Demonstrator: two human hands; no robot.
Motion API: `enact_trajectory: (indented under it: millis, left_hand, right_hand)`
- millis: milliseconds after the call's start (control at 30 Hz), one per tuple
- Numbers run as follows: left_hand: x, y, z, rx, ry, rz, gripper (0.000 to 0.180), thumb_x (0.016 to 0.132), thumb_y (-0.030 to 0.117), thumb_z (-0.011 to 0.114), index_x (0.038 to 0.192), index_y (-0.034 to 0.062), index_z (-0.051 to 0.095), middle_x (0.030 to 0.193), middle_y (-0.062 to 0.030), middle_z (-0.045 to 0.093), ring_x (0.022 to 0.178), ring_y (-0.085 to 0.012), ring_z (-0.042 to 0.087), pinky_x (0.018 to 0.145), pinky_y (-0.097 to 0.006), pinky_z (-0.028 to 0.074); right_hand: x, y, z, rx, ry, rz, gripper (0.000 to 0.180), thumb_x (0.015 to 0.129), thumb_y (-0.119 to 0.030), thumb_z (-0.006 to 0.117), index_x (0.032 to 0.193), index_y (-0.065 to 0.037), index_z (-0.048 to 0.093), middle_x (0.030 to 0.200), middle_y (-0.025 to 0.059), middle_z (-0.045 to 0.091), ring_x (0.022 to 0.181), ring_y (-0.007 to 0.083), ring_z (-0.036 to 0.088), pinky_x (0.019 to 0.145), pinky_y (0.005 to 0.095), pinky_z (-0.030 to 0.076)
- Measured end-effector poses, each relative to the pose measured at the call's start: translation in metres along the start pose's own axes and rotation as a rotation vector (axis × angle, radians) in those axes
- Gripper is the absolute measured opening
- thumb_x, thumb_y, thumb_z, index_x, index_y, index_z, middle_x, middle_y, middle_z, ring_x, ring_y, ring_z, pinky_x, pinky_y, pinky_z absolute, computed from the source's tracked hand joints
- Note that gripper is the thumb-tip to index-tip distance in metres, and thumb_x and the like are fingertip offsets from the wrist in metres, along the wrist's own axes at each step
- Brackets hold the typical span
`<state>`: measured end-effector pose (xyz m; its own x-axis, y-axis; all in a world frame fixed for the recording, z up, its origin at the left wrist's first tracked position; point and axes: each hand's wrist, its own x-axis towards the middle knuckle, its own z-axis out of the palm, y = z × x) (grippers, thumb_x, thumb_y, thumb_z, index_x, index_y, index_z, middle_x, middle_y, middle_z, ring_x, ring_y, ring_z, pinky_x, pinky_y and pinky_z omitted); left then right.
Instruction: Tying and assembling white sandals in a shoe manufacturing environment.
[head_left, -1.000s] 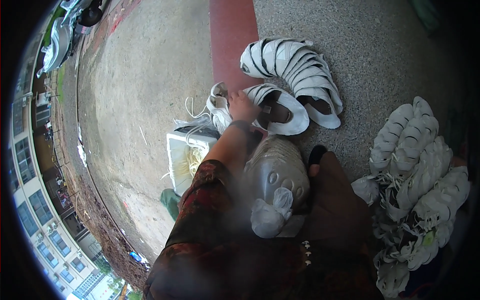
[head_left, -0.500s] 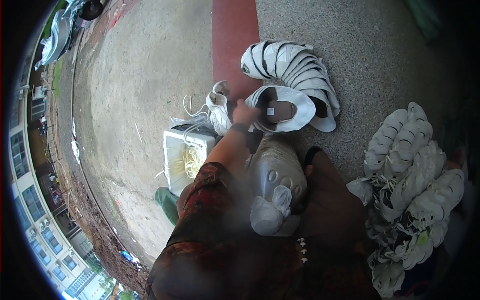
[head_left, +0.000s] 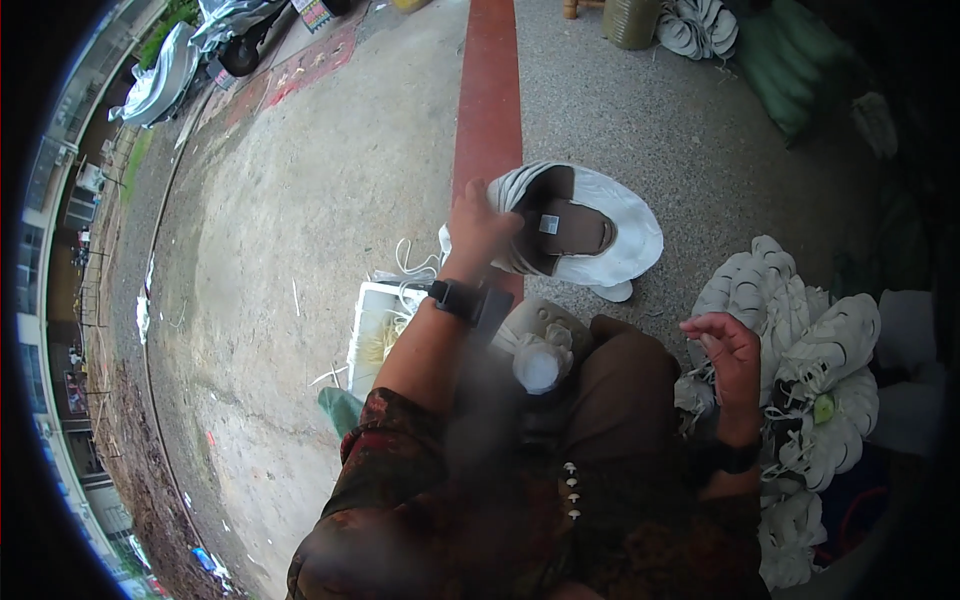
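Note:
My left hand (head_left: 474,236), slightly blurred, closes on the left edge of a white shoe upper (head_left: 630,230). The upper's wide opening faces up and shows a brown inside with a small pale label. More layered white edges show at its left end. My right hand (head_left: 732,350) is raised beside my knee with loosely bent fingers apart and nothing in them. Close to it lies a pile of white shoe uppers (head_left: 830,345) with dangling laces. Between my knees stands a rounded tan form (head_left: 552,318) with knotted white plastic (head_left: 541,366) on its near side.
A white box (head_left: 354,340) of pale laces stands left of my left forearm, with green cloth (head_left: 342,410) beside it. Farther off are green sacks (head_left: 785,75), another bunch of white pieces (head_left: 697,28) and a covered vehicle (head_left: 165,75). A red stripe (head_left: 488,90) crosses the floor.
My view has shifted, showing more ground ahead. The shoe upper appears larger and hides the curved row behind it. My right hand has come into view by the pile at right.

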<state>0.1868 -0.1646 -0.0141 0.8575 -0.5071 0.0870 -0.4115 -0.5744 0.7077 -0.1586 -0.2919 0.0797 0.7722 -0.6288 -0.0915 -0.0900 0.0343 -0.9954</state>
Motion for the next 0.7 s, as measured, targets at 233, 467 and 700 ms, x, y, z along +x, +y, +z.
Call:
enact_trajectory:
  millis: [233,467,700]
  left_hand:
    - [-0.147,0.076,-0.097,-0.026,0.007,0.14,0.073,0.059,0.022,0.071,0.124,0.0005,0.044,0.106,-0.0242,0.057,0.098,-0.0395,0.055,0.086,-0.044,0.045]
    - [-0.262,0.018,-0.12,-0.304,0.031,0.118,0.061,0.064,0.029,0.075,0.115,0.0055,0.052,0.092,-0.0181,0.061,0.089,-0.0367,0.057,0.081,-0.043,0.045]
    - [-0.277,-0.015,-0.135,-0.89,-0.219,0.026,0.055,0.068,-0.007,0.07,0.118,0.0006,0.048,0.108,-0.0085,0.06,0.096,-0.0171,0.06,0.086,-0.03,0.049]
  right_hand:
    - [-0.005,-0.001,0.15,0.408,-0.313,0.034,0.04,0.086,-0.014,0.061,0.12,0.003,0.047,0.117,0.007,0.053,0.106,0.0142,0.05,0.093,0.0287,0.039]
    - [-0.057,0.044,0.201,0.719,-0.168,0.198,0.042,0.079,-0.006,0.065,0.118,-0.002,0.051,0.108,0.0043,0.058,0.101,0.0165,0.055,0.088,0.0305,0.044]
    - [-0.088,0.03,0.199,0.707,-0.243,0.08,0.045,0.075,0.001,0.065,0.118,-0.003,0.051,0.109,0.0043,0.058,0.099,0.0177,0.057,0.088,0.032,0.046]
